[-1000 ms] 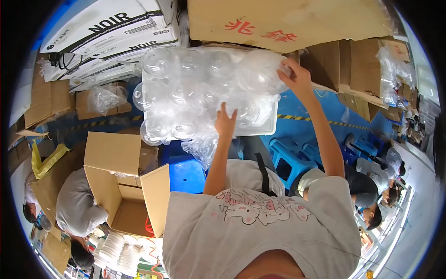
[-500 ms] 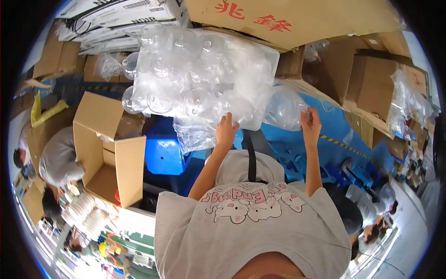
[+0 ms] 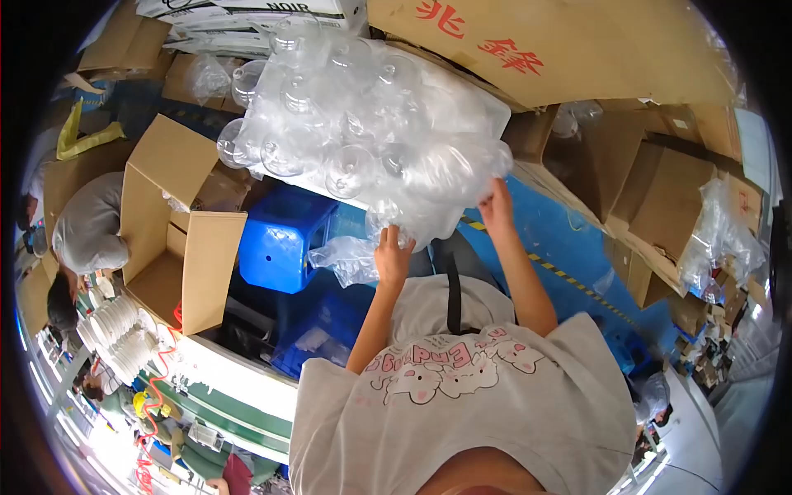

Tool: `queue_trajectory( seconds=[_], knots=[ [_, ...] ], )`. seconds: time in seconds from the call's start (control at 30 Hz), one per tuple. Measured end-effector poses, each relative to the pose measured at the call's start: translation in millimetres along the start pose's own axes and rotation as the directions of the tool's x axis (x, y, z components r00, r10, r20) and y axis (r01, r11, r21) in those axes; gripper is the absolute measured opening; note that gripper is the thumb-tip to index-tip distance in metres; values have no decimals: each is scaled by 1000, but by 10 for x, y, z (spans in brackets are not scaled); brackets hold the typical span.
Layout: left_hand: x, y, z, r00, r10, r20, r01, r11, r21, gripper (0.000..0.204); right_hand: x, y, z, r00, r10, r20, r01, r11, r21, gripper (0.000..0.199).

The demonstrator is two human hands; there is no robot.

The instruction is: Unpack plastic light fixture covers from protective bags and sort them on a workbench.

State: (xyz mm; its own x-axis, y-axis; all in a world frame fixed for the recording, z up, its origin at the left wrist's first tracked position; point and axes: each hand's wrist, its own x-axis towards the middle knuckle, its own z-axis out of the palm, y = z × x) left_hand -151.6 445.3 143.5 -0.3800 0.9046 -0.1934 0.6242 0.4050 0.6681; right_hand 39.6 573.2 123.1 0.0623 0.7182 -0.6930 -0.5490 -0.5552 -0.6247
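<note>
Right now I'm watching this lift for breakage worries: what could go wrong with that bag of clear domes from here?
1. The bag of clear plastic domes is held only at its lower edge by the left hand and right hand; its bulk leans left and could tip.
2. The thin film might tear at either grip.
3. If it drops, the open cardboard box and blue stool sit below.

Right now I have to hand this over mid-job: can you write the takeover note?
Left hand: grip on the lower edge of the clear plastic bag of transparent cups, raised overhead.
Right hand: gripping the bag's right lower corner.
Nearby: open cardboard box to the left, blue stool below the bag.
Done: bag lifted, held by both hands.
Left: bag is not set down anywhere; the box's inside is mostly out of view.
</note>
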Motion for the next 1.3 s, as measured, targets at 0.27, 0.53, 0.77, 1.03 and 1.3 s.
queue_trajectory(
  seconds=[0.27, 0.53, 0.77, 1.03, 1.3],
  knots=[
    [193, -40, 19, 989, -141, -44, 139, 989, -47, 33, 429, 168, -273, 928, -96, -360, 22, 979, -204, 14],
    [546, 89, 276, 964, -181, -193, 168, 982, -85, 30, 324, -365, -583, 972, -91, -218, 40, 973, -228, 14],
    [986, 177, 522, 922, -198, -331, 189, 980, -60, 31, 156, -985, -410, 976, -203, 73, 216, 895, -391, 23],
    [1207, -26, 728, 922, -158, -354, 204, 974, 96, 37, 258, -1400, 606, 846, -363, 391, 532, 637, -558, 15],
    [1341, -33, 647, 917, -252, -309, 284, 957, 63, 50, 1008, -1058, 2189, 689, -268, 674, 725, 236, -647, 21]
  ],
)
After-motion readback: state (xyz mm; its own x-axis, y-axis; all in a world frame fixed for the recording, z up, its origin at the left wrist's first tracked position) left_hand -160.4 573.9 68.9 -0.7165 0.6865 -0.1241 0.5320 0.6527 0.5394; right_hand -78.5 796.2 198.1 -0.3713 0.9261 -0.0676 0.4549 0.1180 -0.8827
